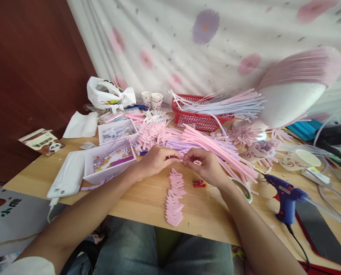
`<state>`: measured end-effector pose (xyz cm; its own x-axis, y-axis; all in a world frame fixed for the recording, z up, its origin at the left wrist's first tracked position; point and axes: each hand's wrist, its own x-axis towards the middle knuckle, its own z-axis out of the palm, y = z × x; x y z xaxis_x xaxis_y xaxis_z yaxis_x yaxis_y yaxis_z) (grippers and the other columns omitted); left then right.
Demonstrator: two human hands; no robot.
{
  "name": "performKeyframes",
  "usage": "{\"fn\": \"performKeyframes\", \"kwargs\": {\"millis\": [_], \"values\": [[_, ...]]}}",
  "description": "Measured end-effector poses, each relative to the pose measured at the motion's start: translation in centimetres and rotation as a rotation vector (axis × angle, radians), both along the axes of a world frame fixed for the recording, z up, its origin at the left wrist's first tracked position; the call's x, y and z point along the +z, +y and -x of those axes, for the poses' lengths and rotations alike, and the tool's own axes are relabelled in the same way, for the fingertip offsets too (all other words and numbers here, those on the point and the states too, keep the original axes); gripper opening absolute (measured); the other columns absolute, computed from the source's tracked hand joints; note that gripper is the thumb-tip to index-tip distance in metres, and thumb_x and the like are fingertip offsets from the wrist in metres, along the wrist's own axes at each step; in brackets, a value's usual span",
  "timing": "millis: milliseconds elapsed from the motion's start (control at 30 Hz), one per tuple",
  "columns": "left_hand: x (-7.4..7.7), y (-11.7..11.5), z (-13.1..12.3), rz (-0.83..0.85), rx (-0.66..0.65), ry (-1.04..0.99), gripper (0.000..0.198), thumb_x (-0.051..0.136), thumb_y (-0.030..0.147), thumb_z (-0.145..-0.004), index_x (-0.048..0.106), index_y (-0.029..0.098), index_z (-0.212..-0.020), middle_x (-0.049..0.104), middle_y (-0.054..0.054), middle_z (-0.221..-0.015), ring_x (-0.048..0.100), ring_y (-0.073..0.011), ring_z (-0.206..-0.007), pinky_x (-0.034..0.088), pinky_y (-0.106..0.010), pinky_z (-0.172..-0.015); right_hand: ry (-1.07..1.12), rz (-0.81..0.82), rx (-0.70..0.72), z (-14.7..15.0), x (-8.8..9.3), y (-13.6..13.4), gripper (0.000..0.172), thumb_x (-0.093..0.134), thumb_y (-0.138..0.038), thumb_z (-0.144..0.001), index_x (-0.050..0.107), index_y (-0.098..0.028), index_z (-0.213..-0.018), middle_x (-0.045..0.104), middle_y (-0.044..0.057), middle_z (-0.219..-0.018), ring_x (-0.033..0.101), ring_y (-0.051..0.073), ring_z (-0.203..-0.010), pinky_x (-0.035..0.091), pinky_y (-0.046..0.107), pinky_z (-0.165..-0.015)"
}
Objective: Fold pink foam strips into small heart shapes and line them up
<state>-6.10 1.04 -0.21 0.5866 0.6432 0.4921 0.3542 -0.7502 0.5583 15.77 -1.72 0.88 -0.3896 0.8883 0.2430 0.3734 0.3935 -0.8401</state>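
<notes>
My left hand [161, 158] and my right hand [202, 163] meet above the middle of the table, fingertips pinched together. Between them is a small pink pipe cleaner piece [182, 160], mostly hidden by the fingers. Just below, a column of bent pink pipe cleaner pieces [174, 198] lies on the wood. A small red packet [199, 183] is under my right hand. Behind the hands, long pink pipe cleaners [216, 151] lie over purple ones, beside a heap of short folded pink pieces [152, 137].
White boxes [110, 172] of beads and a white power bank [66, 175] stand left. A red basket [197, 120] holds pale pipe cleaners at the back. Right are a tape roll [246, 191], a blue glue gun [286, 194], a phone [322, 233] and a paper cup [299, 160].
</notes>
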Motion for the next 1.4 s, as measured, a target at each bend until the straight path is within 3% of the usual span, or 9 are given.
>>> {"fn": "performKeyframes", "kwargs": {"millis": [200, 333, 533, 700, 900, 1100, 1233, 1400], "values": [[0.4, -0.2, 0.0, 0.042, -0.142, 0.138, 0.013, 0.061, 0.020, -0.094, 0.074, 0.019, -0.094, 0.076, -0.002, -0.091, 0.070, -0.0151, -0.085, 0.048, -0.023, -0.079, -0.098, 0.096, 0.170, -0.5, 1.0, -0.2, 0.007, 0.064, -0.019, -0.084, 0.070, -0.018, -0.080, 0.070, 0.002, -0.082, 0.062, 0.015, -0.076, 0.048, 0.029, -0.075], [0.5, 0.0, 0.2, 0.046, -0.151, 0.183, 0.013, 0.060, 0.020, -0.093, 0.072, 0.019, -0.097, 0.075, -0.003, -0.095, 0.069, -0.0159, -0.087, 0.047, -0.024, -0.080, -0.136, 0.090, 0.116, -0.4, 0.6, -0.1, 0.007, 0.065, -0.017, -0.083, 0.072, -0.018, -0.083, 0.072, 0.002, -0.084, 0.063, 0.016, -0.079, 0.048, 0.030, -0.077], [1.0, 0.5, 1.2, -0.012, -0.012, 0.339, 0.035, 0.051, 0.004, -0.088, 0.070, 0.022, -0.111, 0.069, -0.004, -0.113, 0.066, -0.0188, -0.102, 0.048, -0.029, -0.089, -0.232, -0.110, 0.000, 0.3, -1.0, 0.3, 0.015, 0.067, -0.007, -0.078, 0.075, -0.019, -0.077, 0.069, 0.004, -0.085, 0.060, 0.018, -0.080, 0.046, 0.033, -0.078], [0.5, 0.6, 1.3, -0.046, 0.117, 0.539, 0.022, 0.058, 0.012, -0.088, 0.072, 0.019, -0.104, 0.064, -0.008, -0.115, 0.065, -0.0209, -0.097, 0.049, -0.030, -0.082, -0.431, -0.258, -0.022, 0.5, -2.1, 0.5, 0.014, 0.075, -0.011, -0.077, 0.079, -0.024, -0.076, 0.066, 0.006, -0.089, 0.056, 0.023, -0.090, 0.044, 0.035, -0.079], [-0.4, 0.8, 1.0, -0.028, 0.157, 0.550, 0.018, 0.056, 0.019, -0.093, 0.074, 0.020, -0.092, 0.065, -0.005, -0.099, 0.064, -0.0205, -0.091, 0.047, -0.029, -0.076, -0.594, -0.261, 0.040, 0.7, -1.4, -0.2, 0.014, 0.075, -0.015, -0.080, 0.080, -0.028, -0.081, 0.068, 0.005, -0.095, 0.055, 0.024, -0.094, 0.040, 0.040, -0.084], [-0.4, 0.5, 0.7, -0.062, 0.163, 0.513, 0.020, 0.048, 0.014, -0.095, 0.068, 0.017, -0.096, 0.066, -0.006, -0.101, 0.063, -0.0199, -0.091, 0.047, -0.029, -0.076, -0.518, -0.197, 0.107, 0.5, -0.9, -0.2, 0.018, 0.072, -0.011, -0.080, 0.079, -0.026, -0.086, 0.070, 0.003, -0.092, 0.059, 0.021, -0.090, 0.041, 0.034, -0.083], [-0.3, 0.5, 0.6, -0.056, 0.214, 0.394, 0.020, 0.046, 0.012, -0.096, 0.065, 0.017, -0.099, 0.068, -0.006, -0.100, 0.063, -0.0197, -0.092, 0.048, -0.030, -0.081, -0.530, -0.240, 0.089, 0.3, -1.1, 0.1, 0.014, 0.070, -0.011, -0.081, 0.076, -0.023, -0.082, 0.072, 0.003, -0.086, 0.061, 0.021, -0.085, 0.042, 0.034, -0.083], [-0.3, 0.3, 0.3, -0.027, 0.216, 0.328, 0.016, 0.047, 0.014, -0.096, 0.063, 0.017, -0.097, 0.069, -0.006, -0.097, 0.064, -0.0204, -0.090, 0.049, -0.031, -0.080, -0.503, -0.253, 0.034, 0.2, -0.7, 0.1, 0.023, 0.059, -0.003, -0.081, 0.076, -0.020, -0.084, 0.075, 0.004, -0.083, 0.064, 0.020, -0.079, 0.043, 0.031, -0.077]]}}
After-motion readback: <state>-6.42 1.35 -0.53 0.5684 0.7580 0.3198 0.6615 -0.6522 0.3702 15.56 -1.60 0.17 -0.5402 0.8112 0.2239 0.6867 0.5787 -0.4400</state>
